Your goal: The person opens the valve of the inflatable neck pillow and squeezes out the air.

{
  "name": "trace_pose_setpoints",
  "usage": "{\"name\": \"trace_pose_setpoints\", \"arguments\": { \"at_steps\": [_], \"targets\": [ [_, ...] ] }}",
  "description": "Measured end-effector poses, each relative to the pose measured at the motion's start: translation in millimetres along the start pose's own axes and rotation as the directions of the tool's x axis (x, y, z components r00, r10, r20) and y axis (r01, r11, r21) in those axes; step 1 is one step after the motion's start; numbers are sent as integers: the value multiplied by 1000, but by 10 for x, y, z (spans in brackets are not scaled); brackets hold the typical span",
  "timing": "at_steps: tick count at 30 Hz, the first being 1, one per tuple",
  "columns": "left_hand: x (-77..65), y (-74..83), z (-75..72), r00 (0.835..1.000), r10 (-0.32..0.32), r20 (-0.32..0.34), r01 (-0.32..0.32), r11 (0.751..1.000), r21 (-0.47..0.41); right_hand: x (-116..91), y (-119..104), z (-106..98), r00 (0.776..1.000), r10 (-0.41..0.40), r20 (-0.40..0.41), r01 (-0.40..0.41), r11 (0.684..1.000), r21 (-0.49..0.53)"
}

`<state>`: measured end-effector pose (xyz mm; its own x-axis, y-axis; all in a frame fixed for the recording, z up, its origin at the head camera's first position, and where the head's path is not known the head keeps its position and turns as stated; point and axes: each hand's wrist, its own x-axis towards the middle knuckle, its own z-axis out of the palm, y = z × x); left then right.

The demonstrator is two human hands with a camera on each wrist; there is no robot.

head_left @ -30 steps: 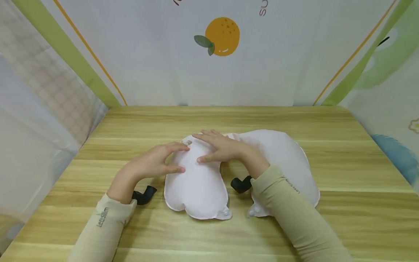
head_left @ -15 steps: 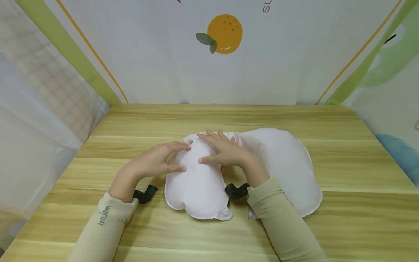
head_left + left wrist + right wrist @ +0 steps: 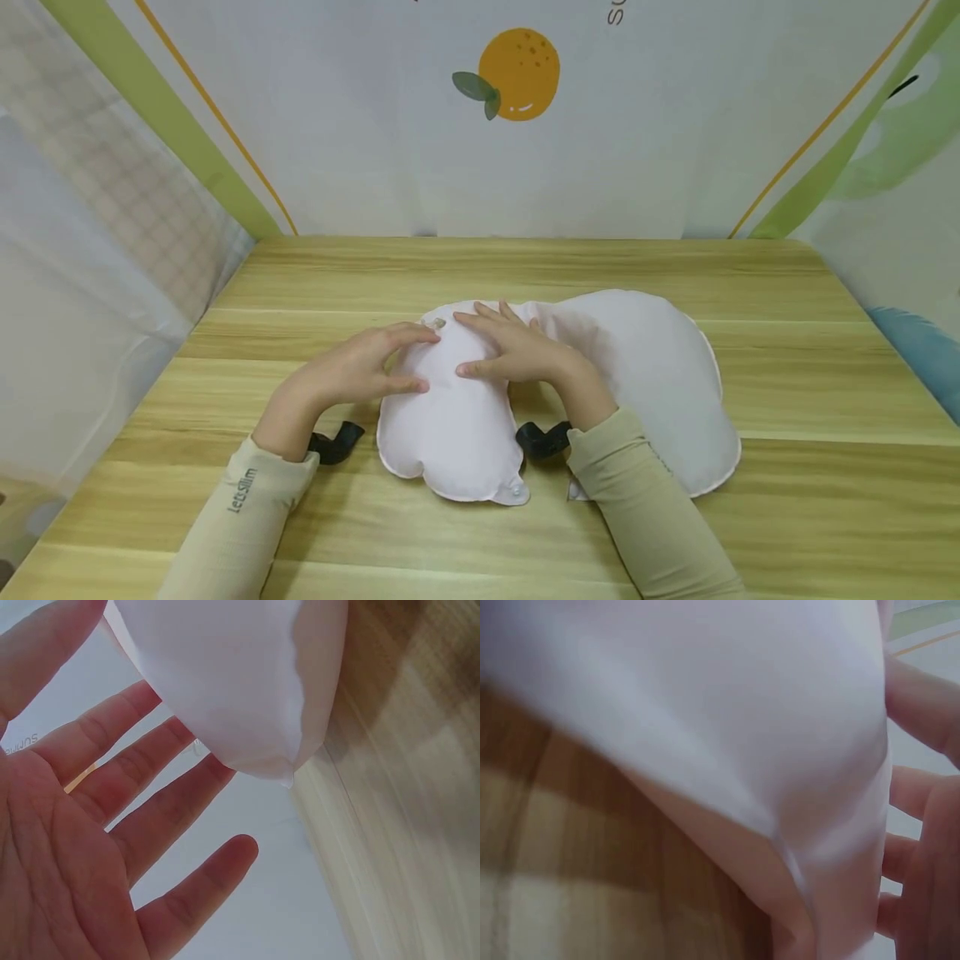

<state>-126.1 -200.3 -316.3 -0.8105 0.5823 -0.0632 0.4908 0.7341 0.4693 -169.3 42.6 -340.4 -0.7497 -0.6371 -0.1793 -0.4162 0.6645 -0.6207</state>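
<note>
The pale inflated pillow lay directly beneath both hands on the wooden table, its long axis running from side to side and its open side toward the bottom of the head view. The left hand, fingers spread, was at the outer side of the pillow's left lobe and nearer to the small valve at that lobe's far end. The right hand, fingers also apart, reached across the pillow's far inner part, close to its bend. Neither hand pinched anything. The right sleeve covered part of the pillow's right lobe. Because the right wrist view was blurred, whether those fingertips pressed the pillow or barely brushed it was hard to tell.
</note>
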Motion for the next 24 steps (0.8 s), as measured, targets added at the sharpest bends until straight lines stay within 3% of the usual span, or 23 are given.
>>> {"name": "trace_pose_setpoints", "arguments": {
  "at_steps": [24],
  "targets": [
    [20, -5, 11, 1000, -16, 15, 17, 1000, -18, 24, 34, 38, 1000, 8, 18, -8, 1000, 13]
  ]
}}
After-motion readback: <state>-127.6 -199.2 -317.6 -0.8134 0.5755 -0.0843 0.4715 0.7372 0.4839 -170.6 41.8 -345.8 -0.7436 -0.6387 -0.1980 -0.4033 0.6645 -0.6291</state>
